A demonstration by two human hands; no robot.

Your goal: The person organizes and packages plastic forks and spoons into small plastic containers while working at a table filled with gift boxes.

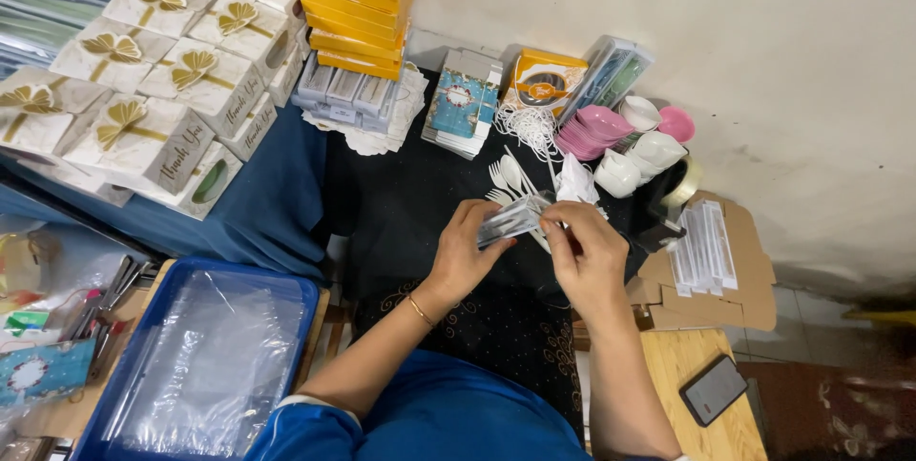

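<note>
Spreading across the floor, a black cloth [420,222] carries white gift boxes [153,89] with gold bows, a yellow box stack [358,3] and a blue tray [205,356]; white plastic forks [503,178] lie beyond the hands; left hand [463,251] and right hand [587,251] both pinch a small clear packet [512,220] between them.

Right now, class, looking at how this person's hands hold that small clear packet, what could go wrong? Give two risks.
1. Both the left hand and the right hand pinch the clear packet only at its edges, so it might slip onto the white plastic forks below.
2. The phone lies near the wooden table's corner; an elbow could knock it off.
</note>
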